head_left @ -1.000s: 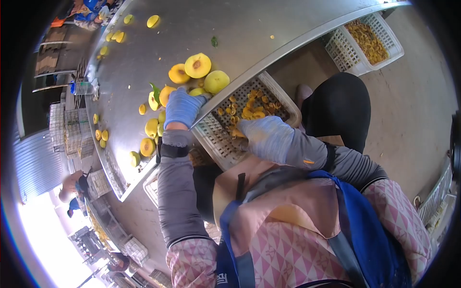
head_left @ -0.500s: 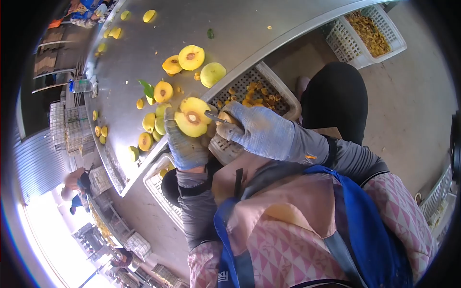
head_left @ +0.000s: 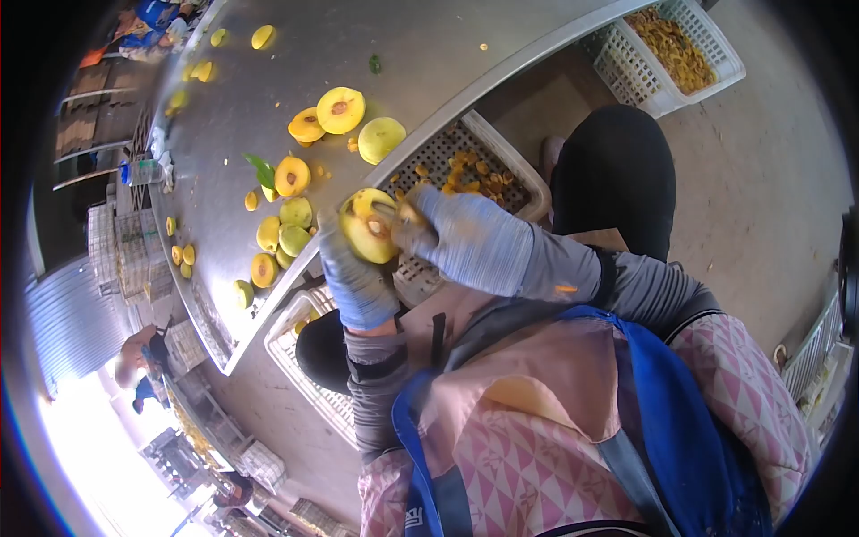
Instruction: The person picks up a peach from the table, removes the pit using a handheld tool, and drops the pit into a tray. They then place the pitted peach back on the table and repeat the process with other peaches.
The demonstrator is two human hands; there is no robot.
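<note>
Left hand [head_left: 356, 285], in a blue work glove, is closed around a halved yellow peach [head_left: 369, 225], cupping it from below with the cut face turned up and toward the right hand [head_left: 465, 240]. That hand, gloved the same way, is clenched on a small pitting tool whose tip is hidden at the stone in the middle of the fruit; the blade itself cannot be made out. Both hands meet just above a white slotted crate [head_left: 514, 174] that sits below the table edge, beyond the right knuckles, with a scatter of orange pits and scraps lying in it.

Beyond the left hand stretches a steel table [head_left: 420, 45]. On it, near the fingers, lies a cluster of whole and halved peaches [head_left: 284, 224], and further off two cut halves [head_left: 333, 113] with their stones still showing. A second crate [head_left: 680, 54] of scraps stands well apart, past the right arm.

Judging by the pile in the crate, a good many fruits are already pitted; the half in hand still carries its stone, and several on the table wait.
</note>
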